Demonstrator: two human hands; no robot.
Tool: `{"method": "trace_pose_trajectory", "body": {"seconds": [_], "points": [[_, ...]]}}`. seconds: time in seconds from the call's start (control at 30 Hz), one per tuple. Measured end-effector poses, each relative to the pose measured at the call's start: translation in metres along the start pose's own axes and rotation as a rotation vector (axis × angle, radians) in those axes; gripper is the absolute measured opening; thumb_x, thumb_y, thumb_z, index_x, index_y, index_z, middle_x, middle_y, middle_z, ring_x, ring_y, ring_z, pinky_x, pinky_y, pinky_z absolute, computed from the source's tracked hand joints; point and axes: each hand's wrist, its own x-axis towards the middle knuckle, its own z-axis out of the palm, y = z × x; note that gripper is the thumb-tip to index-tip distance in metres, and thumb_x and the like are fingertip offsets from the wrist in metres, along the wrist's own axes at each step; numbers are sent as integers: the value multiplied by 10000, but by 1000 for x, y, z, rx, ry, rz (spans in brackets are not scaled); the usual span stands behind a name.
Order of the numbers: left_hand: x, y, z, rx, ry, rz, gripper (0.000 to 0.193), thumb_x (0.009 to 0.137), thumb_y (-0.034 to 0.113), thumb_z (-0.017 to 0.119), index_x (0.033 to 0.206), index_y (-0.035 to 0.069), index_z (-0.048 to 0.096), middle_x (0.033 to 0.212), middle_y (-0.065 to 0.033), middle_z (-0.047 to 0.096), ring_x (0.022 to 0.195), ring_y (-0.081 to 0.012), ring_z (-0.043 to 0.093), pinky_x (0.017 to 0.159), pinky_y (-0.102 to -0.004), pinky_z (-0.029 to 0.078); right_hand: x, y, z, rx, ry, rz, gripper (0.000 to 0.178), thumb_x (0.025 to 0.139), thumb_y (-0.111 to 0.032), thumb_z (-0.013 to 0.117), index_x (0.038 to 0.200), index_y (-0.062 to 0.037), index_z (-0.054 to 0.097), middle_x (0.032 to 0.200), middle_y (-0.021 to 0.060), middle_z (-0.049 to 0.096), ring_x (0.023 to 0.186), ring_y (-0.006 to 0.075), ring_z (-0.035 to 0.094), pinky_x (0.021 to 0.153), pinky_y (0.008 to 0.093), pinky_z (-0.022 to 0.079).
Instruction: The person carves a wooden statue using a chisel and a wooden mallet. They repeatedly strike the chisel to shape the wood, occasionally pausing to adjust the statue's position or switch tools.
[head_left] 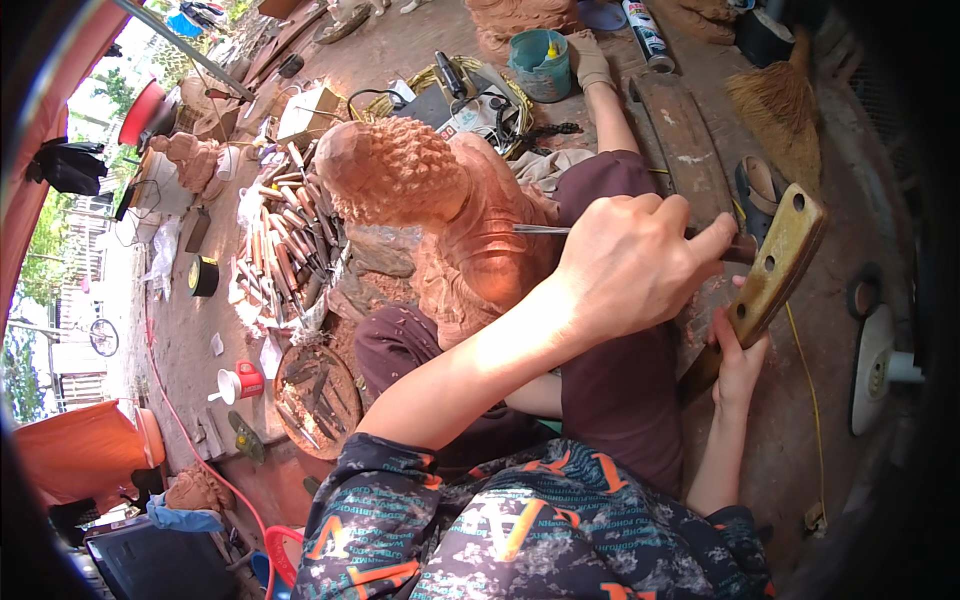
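Reddish carved statue (478,212) at twelve o'clock looks part done, curls (405,180) cut, end knob (343,160) blocky; left hand (635,262) grips a chisel (542,230), right hand (737,362) a holed bar (776,266).

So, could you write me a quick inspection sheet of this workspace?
Surface: brown floor, crowded on the left.
Work things: reddish-brown carved figure; chisel, tip at the figure.
Clutter: heap of tools, red-and-white mug, blue-green bucket.
Hands: left hand grips the chisel; right hand holds a flat, tan, holed bar.
Cables: thin yellow cord at right; red cord at left.
Surroundings: straw broom, upper right; bicycle wheel, far left.
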Motion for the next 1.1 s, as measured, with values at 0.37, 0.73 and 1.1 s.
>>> {"method": "trace_pose_trajectory", "body": {"seconds": [0.37, 0.73, 1.1], "points": [[4, -5, -6, 75, -31, -98, 354, 788, 309, 716, 1110, 176, 651, 649, -34, 528, 567, -209, 595, 473, -335, 451, 7, 13, 2, 29, -60, -1, 506, 846, -38, 698, 1307, -23, 491, 825, -5, 552, 643, 61, 491, 572, 209, 411], [1, -4, 1, 88, -134, -123, 333, 815, 316, 691, 1117, 184, 647, 659, -46, 543, 564, -226, 601, 447, -359, 451, 9, 18, 0, 75, -63, 61, 490, 835, 11, 673, 1295, -9, 503, 898, 8, 573, 671, 70, 506, 585, 218, 424], [-4, -8, 7, 187, -127, -129, 330, 806, 316, 689, 1114, 208, 644, 680, -29, 552, 569, -210, 608, 441, -347, 457, 2, 25, 3, -217, -94, 34, 475, 804, 19, 692, 1252, -14, 537, 827, 9, 561, 760, 98, 540, 696, 256, 464]]}}
